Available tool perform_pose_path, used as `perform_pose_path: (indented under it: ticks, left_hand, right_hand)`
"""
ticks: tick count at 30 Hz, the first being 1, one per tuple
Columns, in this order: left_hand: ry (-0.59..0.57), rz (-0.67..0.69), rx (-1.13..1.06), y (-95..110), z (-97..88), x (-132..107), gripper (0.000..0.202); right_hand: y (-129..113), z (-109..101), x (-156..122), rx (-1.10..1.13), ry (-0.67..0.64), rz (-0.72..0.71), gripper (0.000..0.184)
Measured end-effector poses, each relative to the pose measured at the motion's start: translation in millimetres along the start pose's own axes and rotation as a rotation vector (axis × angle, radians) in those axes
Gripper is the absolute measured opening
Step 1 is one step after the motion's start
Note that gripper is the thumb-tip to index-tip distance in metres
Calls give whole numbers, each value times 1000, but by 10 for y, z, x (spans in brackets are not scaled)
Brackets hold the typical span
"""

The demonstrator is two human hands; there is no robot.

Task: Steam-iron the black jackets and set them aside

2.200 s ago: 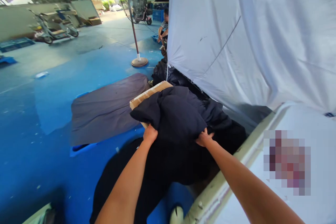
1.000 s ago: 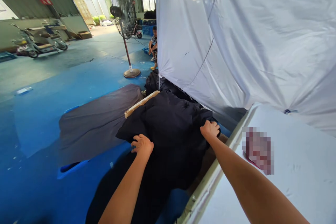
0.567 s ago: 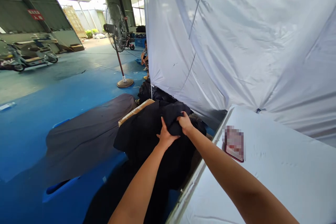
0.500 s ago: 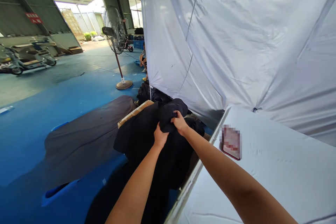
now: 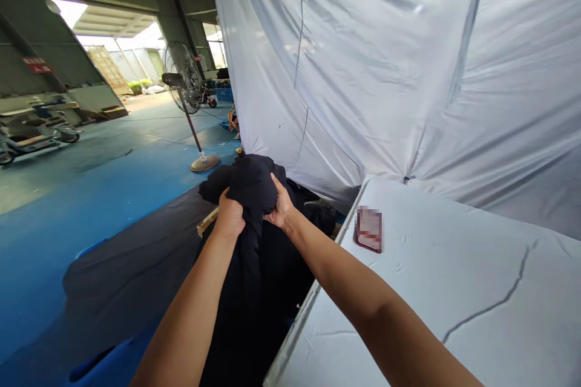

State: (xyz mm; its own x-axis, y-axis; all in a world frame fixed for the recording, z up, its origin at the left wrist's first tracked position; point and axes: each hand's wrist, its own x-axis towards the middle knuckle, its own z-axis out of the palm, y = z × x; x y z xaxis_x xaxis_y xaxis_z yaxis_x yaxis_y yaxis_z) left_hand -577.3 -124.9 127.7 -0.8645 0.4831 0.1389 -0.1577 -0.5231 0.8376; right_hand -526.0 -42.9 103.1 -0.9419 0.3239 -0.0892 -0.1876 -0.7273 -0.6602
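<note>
Black cloth (image 5: 247,184) is bunched into a lump and held up between both of our hands, just left of the white-covered table (image 5: 436,296), which serves as our landmark. Our left hand (image 5: 230,217) is closed into a fist around the near left side of the bunch, fingers buried in the folds. Our right hand (image 5: 281,205) is curled against the right side of the same bunch, thumb raised along the fabric, fingers pressed into it. From the bunch a long fall of the cloth hangs straight down beside the table's left edge. Under it, also left of the table, we see a corner of a cardboard box (image 5: 206,222) showing between dark fabric. A dark sheet (image 5: 131,263) lies spread on the blue floor (image 5: 68,193), farther left of the table. A small flat item (image 5: 369,230) rests on the table's far left corner. A white drape (image 5: 363,60) hangs behind the table. A standing fan (image 5: 184,78) is well beyond, to the table's far left
</note>
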Motion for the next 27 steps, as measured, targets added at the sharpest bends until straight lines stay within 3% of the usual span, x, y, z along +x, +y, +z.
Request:
perform_pose_path:
  ticks: [3, 6, 9, 12, 16, 21, 24, 27]
  left_hand:
    - [-93, 109, 7, 380, 313, -232, 39]
    - [-226, 202, 19, 704, 713, -551, 35]
    - [-391, 258, 8, 889, 1206, -951, 31]
    - [-562, 271, -17, 914, 1778, -1464, 29]
    - [-830, 235, -63, 772, 2618, -2407, 26]
    - [-1179, 128, -186, 408, 3543, -3860, 23]
    - [-1333, 10, -181, 27, 3841, -4690, 27]
    - [-1475, -127, -43, -496, 3872, -5383, 39]
  right_hand:
    - [-201, 273, -239, 136, -164, -20, 46]
    - [-514, 462, -646, 187, -226, -130, 41]
    - [-894, 531, -1213, 177, -221, -297, 37]
    - [-1295, 472, -1976, 134, -177, -483, 32]
    - [-1748, 252, -3345, 58, -25, -736, 30]
    - [-2068, -201, -5296, -14, 356, -1026, 22]
    - [-2108, -587, -6383, -55, 691, -1148, 12]
    - [-1994, -1037, -7319, -167, 1002, -1139, 27]
